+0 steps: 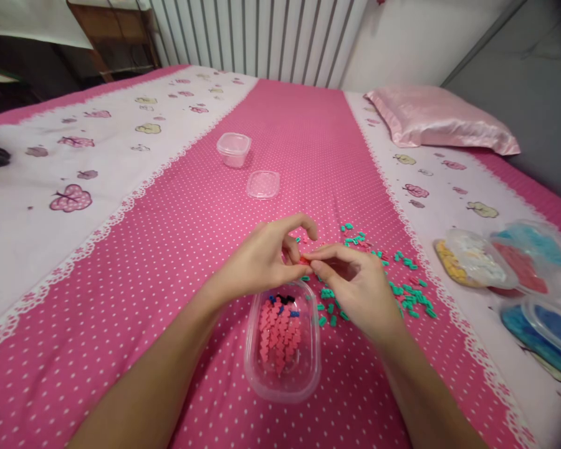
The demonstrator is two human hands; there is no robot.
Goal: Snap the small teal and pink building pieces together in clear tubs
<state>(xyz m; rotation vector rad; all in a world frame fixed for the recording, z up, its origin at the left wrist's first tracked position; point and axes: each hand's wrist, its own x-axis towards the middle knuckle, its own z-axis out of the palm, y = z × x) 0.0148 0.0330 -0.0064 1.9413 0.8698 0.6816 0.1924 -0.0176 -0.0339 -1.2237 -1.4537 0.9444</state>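
Left hand [273,254] — thumb and a lower finger closed in on a red piece [303,260], index finger arched clear above. Right hand [358,284] — thumb and index fingertips narrowed to a pinch on the same red piece. Tub [283,391] of pink strips [279,337], about six o'clock from it; green bits [417,300], mostly three to five o'clock.

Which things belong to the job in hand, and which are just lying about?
In use: left hand, right hand; red plastic piece between them; clear plastic tub of mainly pink pieces; green plastic pieces.

Apparently lying about: pink satin pillow; clear, rounded plastic lid.
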